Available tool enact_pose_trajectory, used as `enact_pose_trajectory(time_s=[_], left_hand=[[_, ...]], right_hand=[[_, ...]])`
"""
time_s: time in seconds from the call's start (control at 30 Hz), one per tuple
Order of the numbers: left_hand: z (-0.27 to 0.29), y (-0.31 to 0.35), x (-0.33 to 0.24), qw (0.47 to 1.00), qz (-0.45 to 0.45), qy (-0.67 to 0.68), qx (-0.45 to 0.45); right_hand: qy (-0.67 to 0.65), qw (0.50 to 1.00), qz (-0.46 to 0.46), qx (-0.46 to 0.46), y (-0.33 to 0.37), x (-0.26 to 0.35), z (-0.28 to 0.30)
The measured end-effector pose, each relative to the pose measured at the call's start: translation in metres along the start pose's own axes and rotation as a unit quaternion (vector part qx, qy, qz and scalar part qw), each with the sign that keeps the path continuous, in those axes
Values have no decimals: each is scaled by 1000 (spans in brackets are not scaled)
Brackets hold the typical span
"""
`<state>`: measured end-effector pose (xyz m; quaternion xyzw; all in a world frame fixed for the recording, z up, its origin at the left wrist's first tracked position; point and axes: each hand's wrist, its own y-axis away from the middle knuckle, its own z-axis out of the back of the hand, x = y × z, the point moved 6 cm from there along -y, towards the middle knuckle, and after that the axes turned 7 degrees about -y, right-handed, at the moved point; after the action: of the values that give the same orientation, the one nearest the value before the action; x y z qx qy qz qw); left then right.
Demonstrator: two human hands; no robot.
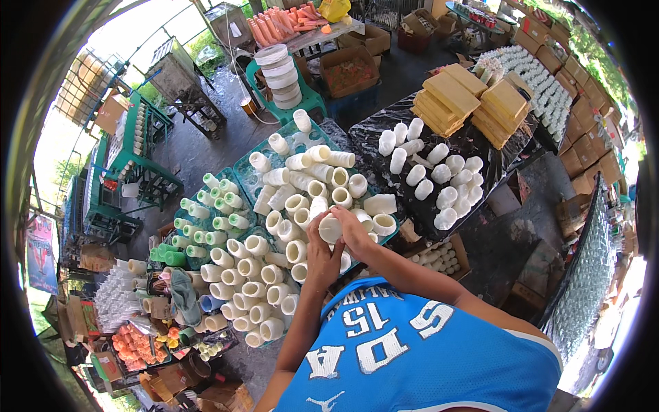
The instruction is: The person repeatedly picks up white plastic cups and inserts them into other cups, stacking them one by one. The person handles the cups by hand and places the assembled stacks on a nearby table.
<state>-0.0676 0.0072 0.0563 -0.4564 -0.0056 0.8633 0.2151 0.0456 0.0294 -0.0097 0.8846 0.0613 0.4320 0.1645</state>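
Note:
Both my hands close around a white wax cylinder (330, 231), its pale round end facing up at me. My left hand (320, 253) wraps its near left side, while my right hand (354, 232) grips it from the right. Crowded around and beneath my hands are many hollow cream-white cylinders (296, 251), several with dark openings showing. They stand or lie on teal trays (248, 172). Farther off, a few ribbed white cylinders (302, 121) lie near the far tray edge. Pale green cylinders (221, 223) stand to the left.
Right of the trays, a black-covered table (384, 117) bears white candle-like pieces (446, 196) and stacked yellow slabs (449, 96). A green chair (312, 103) holds white discs (278, 72). Green metal racks (141, 158) stand left; cardboard boxes (583, 137) line the right.

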Motion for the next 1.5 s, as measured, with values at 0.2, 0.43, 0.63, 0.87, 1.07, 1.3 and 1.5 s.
enact_pose_trajectory(time_s=[0.2, 0.43, 0.63, 0.87, 1.07, 1.3, 1.5], left_hand=[[0, 1, 23, 982, 33, 181, 44], [5, -8, 15, 957, 36, 289, 0], [-15, -4, 32, 886, 142, 427, -108], [9, -7, 6, 817, 98, 561, -91], [28, -6, 0, 798, 97, 581, -130], [23, -23, 36, 754, 146, 605, -210], [17, -18, 59, 699, 220, 643, -225]], right_hand=[[36, 998, 46, 28, 10, 7, -5], [81, 992, 79, 57, 29, 11, -26], [79, 984, 159, 23, 44, 23, -45], [193, 927, 314, 64, 44, 39, -50], [271, 897, 346, 44, 61, 74, -67], [287, 876, 387, -9, 59, 68, -61], [393, 864, 313, -13, 54, 54, -61]])
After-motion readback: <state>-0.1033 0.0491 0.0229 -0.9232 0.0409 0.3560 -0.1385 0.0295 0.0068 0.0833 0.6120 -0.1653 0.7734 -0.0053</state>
